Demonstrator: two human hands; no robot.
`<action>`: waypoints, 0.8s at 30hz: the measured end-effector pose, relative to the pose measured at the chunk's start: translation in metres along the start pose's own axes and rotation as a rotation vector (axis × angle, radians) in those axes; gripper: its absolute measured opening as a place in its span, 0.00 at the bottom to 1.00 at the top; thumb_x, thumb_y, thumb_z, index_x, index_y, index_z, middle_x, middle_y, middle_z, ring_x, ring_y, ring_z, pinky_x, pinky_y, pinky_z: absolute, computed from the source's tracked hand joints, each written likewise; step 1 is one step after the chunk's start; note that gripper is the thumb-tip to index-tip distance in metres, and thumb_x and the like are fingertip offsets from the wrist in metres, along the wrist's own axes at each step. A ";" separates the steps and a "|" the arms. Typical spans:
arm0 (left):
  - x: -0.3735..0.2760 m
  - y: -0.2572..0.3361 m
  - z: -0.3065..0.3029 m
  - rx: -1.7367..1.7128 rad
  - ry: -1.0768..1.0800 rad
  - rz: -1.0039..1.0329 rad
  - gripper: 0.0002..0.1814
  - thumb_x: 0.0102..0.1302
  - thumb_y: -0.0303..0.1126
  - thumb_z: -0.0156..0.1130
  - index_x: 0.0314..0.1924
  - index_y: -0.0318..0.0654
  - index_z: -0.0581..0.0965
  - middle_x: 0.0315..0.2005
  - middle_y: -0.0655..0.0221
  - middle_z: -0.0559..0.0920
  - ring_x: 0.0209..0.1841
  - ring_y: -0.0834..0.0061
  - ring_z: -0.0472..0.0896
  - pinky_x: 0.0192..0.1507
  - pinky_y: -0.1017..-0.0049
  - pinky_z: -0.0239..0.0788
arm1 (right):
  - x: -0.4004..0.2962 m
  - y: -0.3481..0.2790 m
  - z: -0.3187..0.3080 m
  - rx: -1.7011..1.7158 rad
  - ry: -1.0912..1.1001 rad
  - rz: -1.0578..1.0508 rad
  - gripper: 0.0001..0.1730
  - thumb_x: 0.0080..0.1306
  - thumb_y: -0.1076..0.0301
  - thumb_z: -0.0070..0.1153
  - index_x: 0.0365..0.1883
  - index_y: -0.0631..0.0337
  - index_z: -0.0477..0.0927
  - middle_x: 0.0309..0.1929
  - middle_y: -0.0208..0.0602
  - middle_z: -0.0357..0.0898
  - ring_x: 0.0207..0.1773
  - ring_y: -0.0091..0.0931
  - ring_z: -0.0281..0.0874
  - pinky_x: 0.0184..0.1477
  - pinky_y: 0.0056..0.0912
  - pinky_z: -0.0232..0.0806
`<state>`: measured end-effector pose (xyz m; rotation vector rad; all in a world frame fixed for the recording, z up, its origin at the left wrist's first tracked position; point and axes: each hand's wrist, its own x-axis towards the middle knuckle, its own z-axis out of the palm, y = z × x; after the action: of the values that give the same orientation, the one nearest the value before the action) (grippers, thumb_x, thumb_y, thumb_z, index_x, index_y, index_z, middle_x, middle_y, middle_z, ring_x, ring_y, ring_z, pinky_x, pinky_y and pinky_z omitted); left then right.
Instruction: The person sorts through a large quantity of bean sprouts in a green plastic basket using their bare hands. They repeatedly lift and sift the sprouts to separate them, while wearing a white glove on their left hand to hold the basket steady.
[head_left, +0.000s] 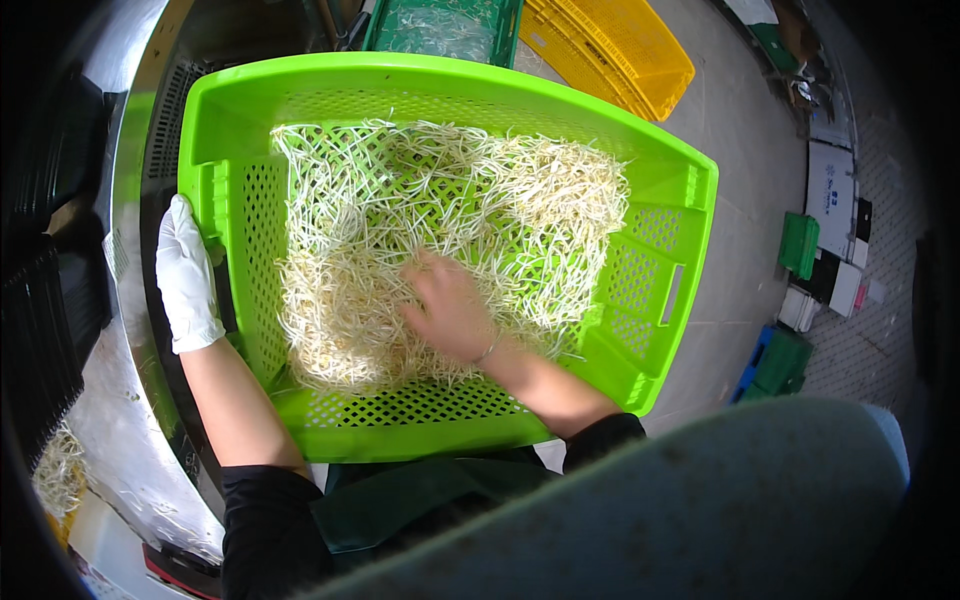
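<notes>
A light green perforated plastic crate lies before me, its long sides running left to right. Bean sprouts cover much of its floor, thicker at the near left and far right, with bare mesh between. My left hand, in a white glove, holds the crate's left end by the outer rim. Bare and blurred by motion, my right hand reaches over the near wall into the sprouts. Its thumb and fingers are apart, with the fingertips at the sprouts. No clump shows in its grasp.
Beyond the crate stand a dark green crate holding clear plastic and a yellow crate. At left runs a metal machine edge, with loose sprouts lower down. Boxes and green containers sit across the tiled floor.
</notes>
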<state>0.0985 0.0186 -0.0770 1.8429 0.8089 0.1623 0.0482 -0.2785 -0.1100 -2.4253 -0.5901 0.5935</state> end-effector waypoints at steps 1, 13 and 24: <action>-0.001 0.001 0.000 0.018 -0.005 0.010 0.20 0.67 0.46 0.46 0.42 0.37 0.75 0.25 0.79 0.74 0.23 0.89 0.66 0.24 0.87 0.58 | 0.008 0.010 -0.005 -0.056 0.057 0.074 0.32 0.57 0.54 0.52 0.56 0.63 0.63 0.60 0.54 0.57 0.62 0.45 0.53 0.62 0.47 0.48; 0.003 -0.010 0.000 0.096 0.022 0.093 0.21 0.68 0.45 0.46 0.44 0.31 0.74 0.29 0.73 0.77 0.30 0.85 0.69 0.34 0.83 0.63 | 0.006 0.024 -0.032 0.131 0.189 0.176 0.15 0.57 0.61 0.52 0.39 0.61 0.75 0.39 0.42 0.75 0.43 0.35 0.72 0.44 0.35 0.64; -0.003 0.004 0.007 0.012 0.043 0.035 0.20 0.67 0.46 0.46 0.44 0.36 0.75 0.25 0.78 0.75 0.23 0.88 0.67 0.24 0.86 0.59 | 0.018 0.091 -0.028 -0.138 0.250 0.499 0.11 0.49 0.65 0.60 0.31 0.55 0.75 0.26 0.36 0.77 0.30 0.34 0.76 0.32 0.35 0.68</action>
<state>0.1016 0.0108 -0.0755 1.8714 0.8086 0.2204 0.1024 -0.3479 -0.1496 -2.7366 0.0887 0.4401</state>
